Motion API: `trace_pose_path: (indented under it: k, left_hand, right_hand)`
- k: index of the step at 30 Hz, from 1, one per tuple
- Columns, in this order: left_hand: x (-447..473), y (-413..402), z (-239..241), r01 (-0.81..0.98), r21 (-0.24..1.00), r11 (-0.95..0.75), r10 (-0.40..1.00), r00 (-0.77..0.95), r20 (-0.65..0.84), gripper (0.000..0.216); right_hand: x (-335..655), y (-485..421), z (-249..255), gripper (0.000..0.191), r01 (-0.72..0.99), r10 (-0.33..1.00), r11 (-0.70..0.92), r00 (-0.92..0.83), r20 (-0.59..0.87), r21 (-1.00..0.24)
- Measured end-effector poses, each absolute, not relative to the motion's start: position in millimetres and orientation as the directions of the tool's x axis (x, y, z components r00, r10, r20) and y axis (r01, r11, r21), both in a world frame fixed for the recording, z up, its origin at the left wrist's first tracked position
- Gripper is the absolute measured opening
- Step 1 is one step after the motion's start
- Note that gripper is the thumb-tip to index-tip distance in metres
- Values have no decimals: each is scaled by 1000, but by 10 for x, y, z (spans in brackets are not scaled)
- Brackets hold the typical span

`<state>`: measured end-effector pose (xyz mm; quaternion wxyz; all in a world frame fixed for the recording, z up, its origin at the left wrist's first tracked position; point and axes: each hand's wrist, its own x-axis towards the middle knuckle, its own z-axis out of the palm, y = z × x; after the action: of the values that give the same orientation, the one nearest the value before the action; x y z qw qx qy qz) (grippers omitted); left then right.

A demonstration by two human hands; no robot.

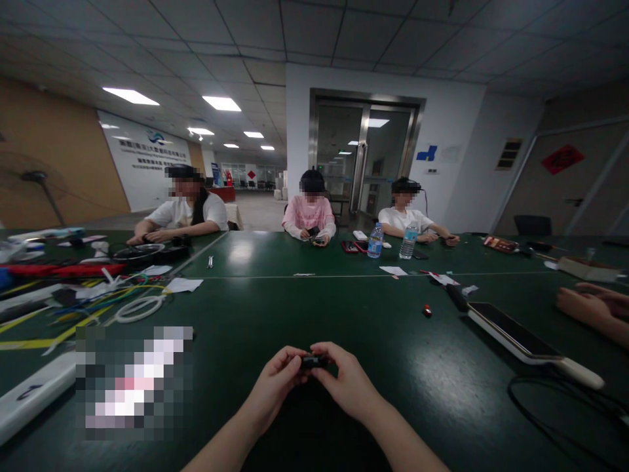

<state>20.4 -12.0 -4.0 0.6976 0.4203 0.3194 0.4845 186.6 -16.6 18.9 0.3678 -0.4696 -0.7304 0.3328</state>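
Observation:
Between my two hands, over the near part of the green table [236,314], is a small black oblong object [312,361] whose kind I cannot make out. My left hand [275,380] pinches its left end between thumb and fingers. At the other end, my right hand [346,377] grips it the same way. The fingers cover both ends of the object, so only its dark middle shows. Beyond my hands, to the right, lies a small red item [427,311].
Cables [140,308] and tools crowd the left side, near a white bar [39,393]. To the right lie a white-framed device with a dark screen [511,331] and a black cable [535,419]. Water bottles [375,241] stand farther back. Several people sit around, one person's hands [594,308] at far right.

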Motion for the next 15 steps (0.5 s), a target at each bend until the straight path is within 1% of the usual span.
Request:
trace_pose_path:
  k: [4, 8, 15]
  left_hand:
    - [209, -113, -66, -434, 884, 172, 951, 306, -35, 17]
    - [214, -110, -88, -439, 877, 198, 955, 289, -72, 23]
    - [209, -112, -54, -427, 884, 189, 951, 304, -57, 19]
  right_hand:
    - [1868, -159, 184, 22, 459, 925, 354, -300, 233, -815]
    - [1868, -150, 171, 22, 452, 920, 367, -307, 244, -813]
    - [1862, -159, 184, 22, 448, 922, 360, -305, 239, -818]
